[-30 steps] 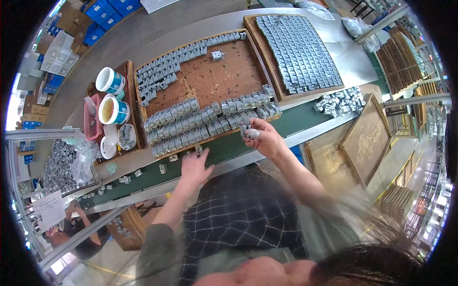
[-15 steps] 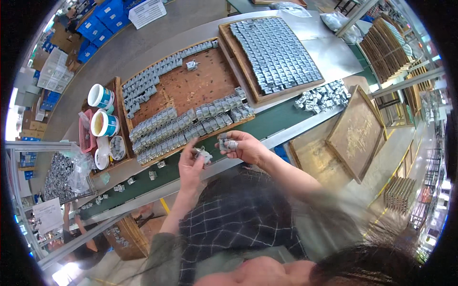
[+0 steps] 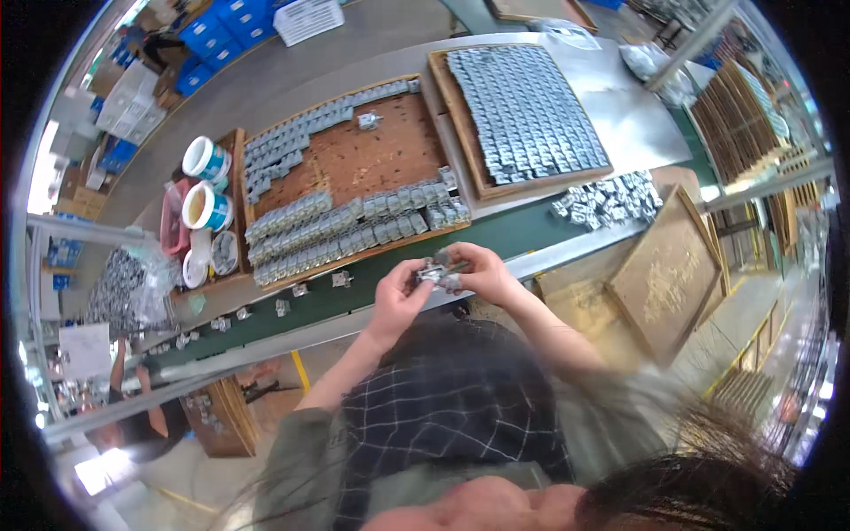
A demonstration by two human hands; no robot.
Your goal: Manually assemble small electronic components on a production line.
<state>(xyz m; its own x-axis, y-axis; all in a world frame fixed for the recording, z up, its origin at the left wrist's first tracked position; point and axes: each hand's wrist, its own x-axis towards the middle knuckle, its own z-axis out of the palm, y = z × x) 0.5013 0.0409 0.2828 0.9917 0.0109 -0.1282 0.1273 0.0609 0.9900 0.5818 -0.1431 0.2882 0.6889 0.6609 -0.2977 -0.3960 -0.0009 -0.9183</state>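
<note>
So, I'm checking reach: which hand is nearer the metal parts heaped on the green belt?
Right: the right hand is left of the heaped parts; the left hand is farther left.

Beyond the green conveyor belt point(image 3: 521, 232), grey floor point(image 3: 266, 65) runs back to stacked blue bins point(image 3: 217, 37); stacked wooden trays point(image 3: 728, 115) stand near the belt's right end, a yellow floor line point(image 3: 188, 501) nearer than the belt.

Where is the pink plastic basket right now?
The pink plastic basket sits in the head view's left part, just left of the lower round white-and-blue plastic bucket.
</note>
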